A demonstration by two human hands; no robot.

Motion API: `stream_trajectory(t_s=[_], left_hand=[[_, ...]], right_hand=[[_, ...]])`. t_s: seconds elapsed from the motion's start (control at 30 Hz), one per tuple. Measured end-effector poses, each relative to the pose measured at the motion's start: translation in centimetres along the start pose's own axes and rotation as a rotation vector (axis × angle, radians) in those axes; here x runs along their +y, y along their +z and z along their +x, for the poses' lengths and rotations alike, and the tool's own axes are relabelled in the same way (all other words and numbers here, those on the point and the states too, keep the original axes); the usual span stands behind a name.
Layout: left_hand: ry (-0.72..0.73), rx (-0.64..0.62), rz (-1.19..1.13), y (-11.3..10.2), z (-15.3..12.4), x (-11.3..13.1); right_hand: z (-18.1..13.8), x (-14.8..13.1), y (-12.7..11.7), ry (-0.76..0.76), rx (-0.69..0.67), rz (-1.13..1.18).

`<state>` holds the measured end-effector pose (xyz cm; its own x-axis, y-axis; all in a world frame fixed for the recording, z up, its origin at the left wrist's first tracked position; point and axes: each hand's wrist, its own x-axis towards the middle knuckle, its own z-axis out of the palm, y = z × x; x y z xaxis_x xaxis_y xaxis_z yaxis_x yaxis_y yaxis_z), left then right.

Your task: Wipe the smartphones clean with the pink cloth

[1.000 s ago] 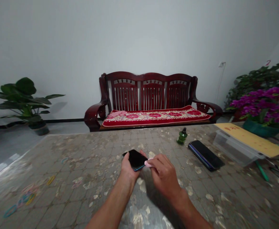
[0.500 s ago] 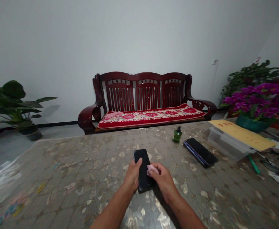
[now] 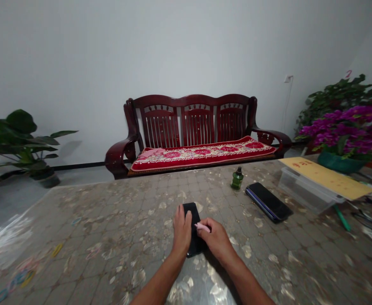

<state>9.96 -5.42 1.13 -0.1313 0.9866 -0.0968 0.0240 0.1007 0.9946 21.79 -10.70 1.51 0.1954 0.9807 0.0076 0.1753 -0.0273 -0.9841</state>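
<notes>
A black phone (image 3: 191,210) lies flat on the patterned table (image 3: 116,220). My left hand (image 3: 182,231) rests on top of it, fingers stretched flat and pressing it down. My right hand (image 3: 216,239) is closed, pinching a small pink piece (image 3: 202,227) against the phone's right side. Both forearms reach in from the bottom edge. The lower part of the phone is hidden under my hands.
A second dark phone (image 3: 268,201) and a small green bottle (image 3: 237,178) lie to the right. A clear box under a yellow envelope (image 3: 322,178), a green pen (image 3: 342,217) and potted purple flowers (image 3: 348,131) stand at far right. Coloured rubber bands (image 3: 23,275) lie at left. A wooden bench (image 3: 198,135) stands behind.
The phone was held tilted up in my left hand, then turned lengthwise and laid flat on the table. My left hand now lies flat over it; my right hand keeps the pink piece.
</notes>
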Motion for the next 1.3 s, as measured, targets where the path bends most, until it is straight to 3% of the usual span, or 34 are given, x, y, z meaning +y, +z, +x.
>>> stream_trajectory(t_s=[0.37, 0.73, 0.83, 0.97, 1.13, 1.23, 1.3], left_hand=[[0.220, -0.057, 0.270, 0.7, -0.3, -1.7], [0.272, -0.167, 0.395, 0.9, -0.5, -1.4], [0.288, -0.207, 0.402, 0.3, -0.2, -1.3], [0.310, -0.275, 0.449, -2.4, -0.4, -1.4], [0.638, -0.527, 0.557, -6.1, -2.5, -1.1], [0.806, -0.673, 0.723, -6.7, -3.7, -0.9], [0.875, -0.698, 0.853, -6.5, -4.1, -1.1]], right_hand=[[0.7, 0.8, -0.5, -0.006, 0.006, -0.156], [0.0, 0.2, -0.7, -0.049, 0.048, -0.259], [0.2, 0.6, -1.0, -0.049, 0.021, -0.287], [1.0, 1.0, -1.8, -0.070, 0.018, -0.285], [2.9, -0.8, -1.7, -0.206, 0.048, -0.350], [4.3, -2.1, -0.6, -0.279, 0.104, -0.493], [5.2, -2.4, 0.0, -0.335, 0.142, -0.634]])
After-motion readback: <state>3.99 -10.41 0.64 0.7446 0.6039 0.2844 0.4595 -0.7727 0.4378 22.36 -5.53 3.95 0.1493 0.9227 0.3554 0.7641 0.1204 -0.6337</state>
